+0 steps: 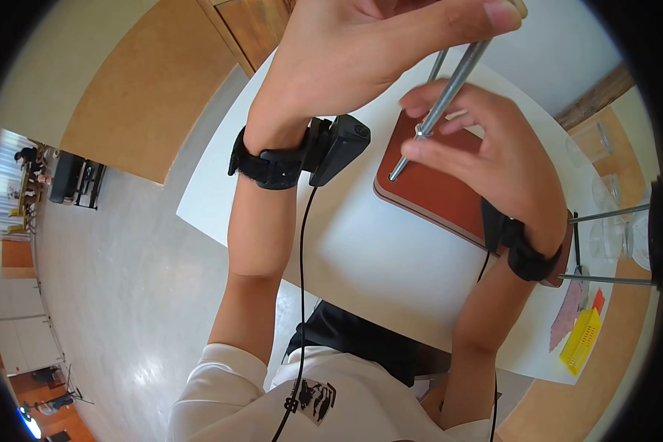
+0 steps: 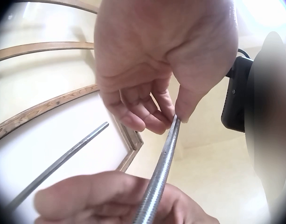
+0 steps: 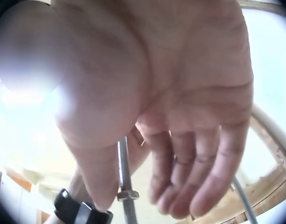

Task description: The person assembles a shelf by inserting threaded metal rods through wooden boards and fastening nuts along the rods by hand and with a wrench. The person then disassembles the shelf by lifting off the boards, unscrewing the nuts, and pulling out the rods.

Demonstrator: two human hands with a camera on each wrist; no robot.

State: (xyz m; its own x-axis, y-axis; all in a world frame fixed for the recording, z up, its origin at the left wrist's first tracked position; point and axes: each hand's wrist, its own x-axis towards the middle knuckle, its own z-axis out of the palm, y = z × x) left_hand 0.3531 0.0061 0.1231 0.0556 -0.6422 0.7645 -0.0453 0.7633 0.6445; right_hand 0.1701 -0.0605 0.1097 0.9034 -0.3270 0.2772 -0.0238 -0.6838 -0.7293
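A threaded metal rod (image 1: pixel 457 81) slants up from a corner hole of a reddish-brown board (image 1: pixel 435 193). My left hand (image 1: pixel 357 55) pinches the rod's upper end between thumb and fingers, also plain in the left wrist view, where the rod (image 2: pixel 160 172) runs down from the fingertips. Lower, my right hand (image 1: pixel 493 144) is beside a nut (image 1: pixel 422 131) on the rod. In the right wrist view the thumb lies next to the nut (image 3: pixel 128 195), and the fingers hang loosely bent, apart from the rod; whether the thumb touches the nut, I cannot tell.
A second rod (image 1: pixel 438 65) stands behind the first. On the white table (image 1: pixel 331 250), more rods (image 1: pixel 611 280) reach to a dark round object at the right. Clear containers (image 1: pixel 604 188) and a yellow basket (image 1: pixel 582 340) are at the right edge. A cable hangs from the left wrist.
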